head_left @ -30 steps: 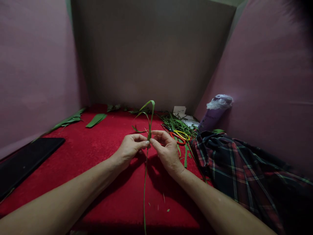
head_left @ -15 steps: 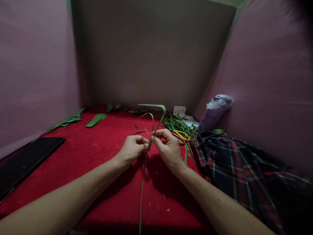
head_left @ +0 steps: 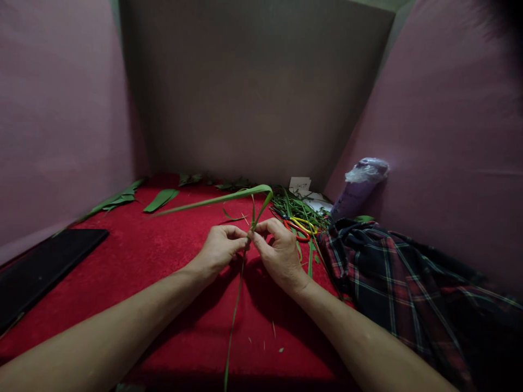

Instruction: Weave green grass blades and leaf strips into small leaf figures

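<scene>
My left hand (head_left: 220, 248) and my right hand (head_left: 278, 251) meet fingertip to fingertip over a red cloth (head_left: 163, 283), both pinched on one long green leaf strip (head_left: 229, 198). The strip rises from between my fingers, folds over and stretches far out to the left. Its lower end hangs down towards me past the frame's bottom edge. Just behind my right hand lie scissors (head_left: 300, 226) with red and yellow handles.
A heap of green stems (head_left: 296, 208) lies at the back right beside a purple wrapped cylinder (head_left: 359, 185). Plaid cloth (head_left: 408, 288) covers the right side. Cut leaves (head_left: 161, 200) lie back left, and a black flat board (head_left: 36, 269) sits at the left. Pink walls surround the cloth.
The leaf's upper loop has opened out: it stood upright, then bent over, and its free end now reaches far left. My hands stayed pinched together in place.
</scene>
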Motion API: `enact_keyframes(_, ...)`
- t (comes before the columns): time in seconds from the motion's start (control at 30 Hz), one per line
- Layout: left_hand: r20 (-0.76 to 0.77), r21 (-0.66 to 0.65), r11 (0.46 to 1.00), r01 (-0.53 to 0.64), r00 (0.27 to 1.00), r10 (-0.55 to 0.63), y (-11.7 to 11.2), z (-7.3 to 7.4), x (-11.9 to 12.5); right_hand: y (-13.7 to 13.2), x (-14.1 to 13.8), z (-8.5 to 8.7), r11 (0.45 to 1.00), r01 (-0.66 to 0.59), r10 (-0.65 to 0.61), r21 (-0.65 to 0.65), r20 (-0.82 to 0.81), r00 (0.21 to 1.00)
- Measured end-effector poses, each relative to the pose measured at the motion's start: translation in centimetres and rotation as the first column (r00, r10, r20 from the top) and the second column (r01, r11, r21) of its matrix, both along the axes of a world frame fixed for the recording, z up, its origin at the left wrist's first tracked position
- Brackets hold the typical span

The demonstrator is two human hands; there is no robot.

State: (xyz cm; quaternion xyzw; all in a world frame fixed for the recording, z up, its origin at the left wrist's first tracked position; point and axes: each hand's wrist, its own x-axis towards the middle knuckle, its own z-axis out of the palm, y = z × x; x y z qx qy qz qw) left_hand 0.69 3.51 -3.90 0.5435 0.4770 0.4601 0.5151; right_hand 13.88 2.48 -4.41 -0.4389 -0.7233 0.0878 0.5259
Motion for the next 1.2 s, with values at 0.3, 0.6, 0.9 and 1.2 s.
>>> enact_keyframes(0.3,0.054,-0.041,0.999,0.000,0.999,0.002,-0.45,0.52,0.05,0.11,-0.11,0.11,0.995,-0.003,-0.005,-0.105,-0.072,0.997)
enact_keyframes(0.6,0.102,-0.033,0.999,0.022,0.995,-0.018,-0.49,0.54,0.00,0.26,-0.14,0.02,0.982,-0.055,0.027,-0.179,-0.156,0.987)
enact_keyframes(0.9,0.122,-0.030,0.998,0.053,0.991,-0.049,-0.50,0.48,-0.03,0.56,0.00,-0.17,0.971,-0.133,0.077,-0.201,-0.262,0.962)
enact_keyframes(1.2,0.137,-0.036,0.995,0.097,0.986,-0.091,-0.05,-0.04,-0.41,0.59,0.09,-0.36,0.963,-0.142,0.069,-0.228,-0.303,0.951)
